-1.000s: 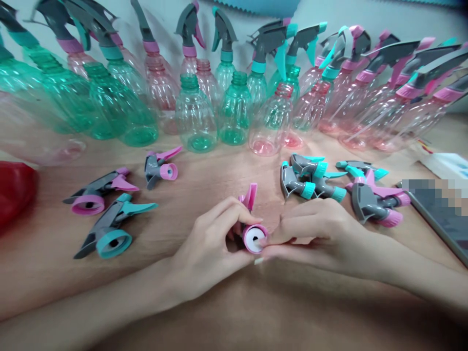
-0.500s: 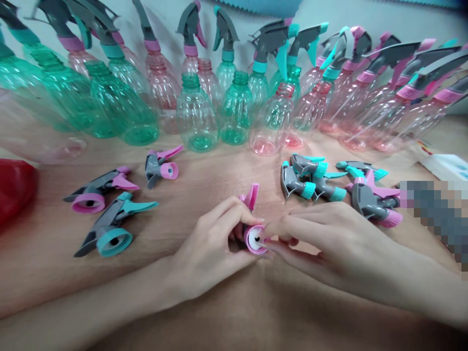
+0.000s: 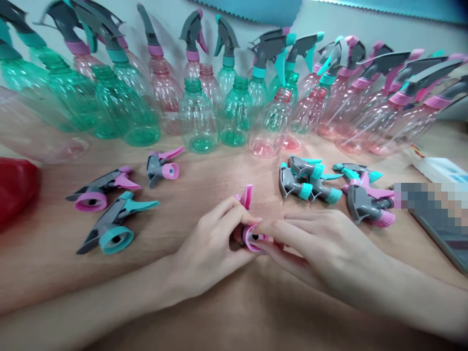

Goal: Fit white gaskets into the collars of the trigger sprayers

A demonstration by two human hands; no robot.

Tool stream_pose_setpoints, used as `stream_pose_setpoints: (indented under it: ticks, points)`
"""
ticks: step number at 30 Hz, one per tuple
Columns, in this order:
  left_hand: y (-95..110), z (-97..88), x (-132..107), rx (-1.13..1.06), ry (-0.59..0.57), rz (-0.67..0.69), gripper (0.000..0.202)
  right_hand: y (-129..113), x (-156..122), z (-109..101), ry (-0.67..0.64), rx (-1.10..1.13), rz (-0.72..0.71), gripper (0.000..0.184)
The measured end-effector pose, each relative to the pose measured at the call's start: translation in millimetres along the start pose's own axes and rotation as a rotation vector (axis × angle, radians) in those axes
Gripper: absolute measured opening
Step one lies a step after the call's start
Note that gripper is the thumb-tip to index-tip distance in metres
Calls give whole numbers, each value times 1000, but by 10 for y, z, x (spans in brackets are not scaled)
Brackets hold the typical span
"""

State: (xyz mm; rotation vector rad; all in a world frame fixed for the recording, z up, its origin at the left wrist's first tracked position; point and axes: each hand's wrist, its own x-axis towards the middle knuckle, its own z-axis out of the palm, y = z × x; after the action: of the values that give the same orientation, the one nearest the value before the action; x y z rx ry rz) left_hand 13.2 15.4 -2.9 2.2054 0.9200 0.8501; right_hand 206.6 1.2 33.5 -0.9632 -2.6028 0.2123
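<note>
My left hand (image 3: 215, 248) is closed around a grey and pink trigger sprayer head (image 3: 247, 197), whose open collar faces me. Inside the pink collar (image 3: 250, 246) there is a white round liner with a dark hole. The thumb and forefinger of my right hand (image 3: 321, 246) pinch at the collar's right side and reach over its opening; its other fingers curl underneath. Most of the sprayer's grey body is hidden by my left fingers. Whether the right fingertips hold a separate small part, I cannot make out.
Loose sprayer heads lie left (image 3: 116, 240) and right (image 3: 292, 183) of my hands. Behind stand several green bottles (image 3: 236, 114) and pink bottles (image 3: 270, 124), some topped with sprayers. A red object (image 3: 16, 190) sits at the left edge, a dark flat device (image 3: 438, 234) at the right.
My right fingers have shifted left over the collar, covering more of its opening and white liner. My left hand keeps its hold. The view has tilted slightly.
</note>
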Motion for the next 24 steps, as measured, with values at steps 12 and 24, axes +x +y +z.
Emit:
stream_pose_setpoints:
  ticks: [12, 24]
  points:
    - [0, 13, 5, -4, 4, -1, 15, 0, -87, 1, -24, -59, 122, 20]
    - [5, 9, 10, 23, -7, 25, 14, 9, -13, -30, -117, 70, 15, 20]
